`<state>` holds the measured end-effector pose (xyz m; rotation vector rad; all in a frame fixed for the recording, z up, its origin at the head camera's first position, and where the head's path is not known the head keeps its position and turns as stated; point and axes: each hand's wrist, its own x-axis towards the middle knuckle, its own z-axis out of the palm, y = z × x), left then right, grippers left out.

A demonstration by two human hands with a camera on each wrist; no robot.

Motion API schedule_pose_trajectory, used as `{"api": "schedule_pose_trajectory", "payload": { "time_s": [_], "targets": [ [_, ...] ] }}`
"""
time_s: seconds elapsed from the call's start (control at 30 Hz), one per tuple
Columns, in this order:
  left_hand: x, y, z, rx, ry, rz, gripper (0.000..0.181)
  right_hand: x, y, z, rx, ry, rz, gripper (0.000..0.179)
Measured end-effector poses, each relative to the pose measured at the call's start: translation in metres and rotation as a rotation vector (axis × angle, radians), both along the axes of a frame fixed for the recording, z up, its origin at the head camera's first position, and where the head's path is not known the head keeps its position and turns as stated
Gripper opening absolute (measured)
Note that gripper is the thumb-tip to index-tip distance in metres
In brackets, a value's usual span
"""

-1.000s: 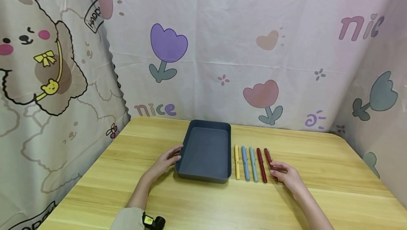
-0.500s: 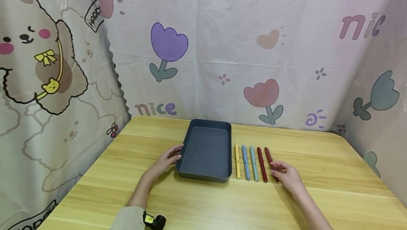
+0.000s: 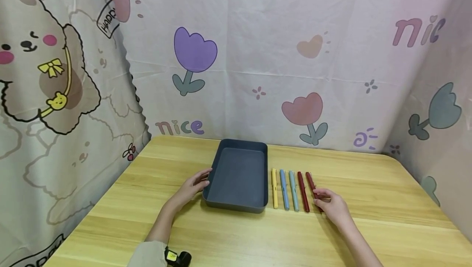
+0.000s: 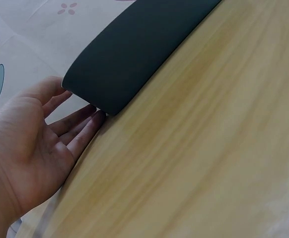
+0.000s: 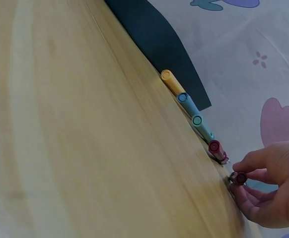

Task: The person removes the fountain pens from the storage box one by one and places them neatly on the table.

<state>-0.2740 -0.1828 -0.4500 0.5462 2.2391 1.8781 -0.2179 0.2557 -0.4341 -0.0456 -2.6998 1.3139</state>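
Note:
A dark grey rectangular tray [image 3: 240, 176] stands on the table with nothing in it. My left hand [image 3: 189, 190] is at its left side, and in the left wrist view the lightly bent fingertips touch the tray's outer wall [image 4: 119, 54] low at a corner. Right of the tray, pens lie side by side: yellow [image 3: 274, 189], blue [image 3: 284, 190], light teal [image 3: 293, 191] and dark red [image 3: 303, 192]. With thumb and fingers, my right hand [image 3: 334, 208] pinches the near part of a second dark red pen [image 3: 310, 179], the outermost one; its end [image 5: 239, 178] shows between the fingertips.
The wooden table [image 3: 236, 238] carries the tray and pens. A patterned cloth [image 3: 254, 53] hangs behind the table's far edge, and another [image 3: 48, 156] hangs along the left side. A black device with a strap [image 3: 178, 257] sits on my left wrist.
Almost nothing differs. My right forearm has shifted very slightly to the left, its fingers still on the outermost dark red pen. The left hand and the tray stay in place.

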Motion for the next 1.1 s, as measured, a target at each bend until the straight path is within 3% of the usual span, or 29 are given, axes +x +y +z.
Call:
{"api": "schedule_pose_trajectory", "payload": {
  "time_s": [0.7,1.1],
  "targets": [
    [-0.0009,0.0046,0.0036,-0.006,-0.005,0.008,0.05,0.0004,0.0027,-0.0002,0.025,0.013,0.0,0.027],
    [-0.0014,0.0041,0.0045,0.006,-0.007,-0.007,0.054,0.0011,0.0014,0.0074,0.022,-0.004,0.009,0.027]
  ]
}}
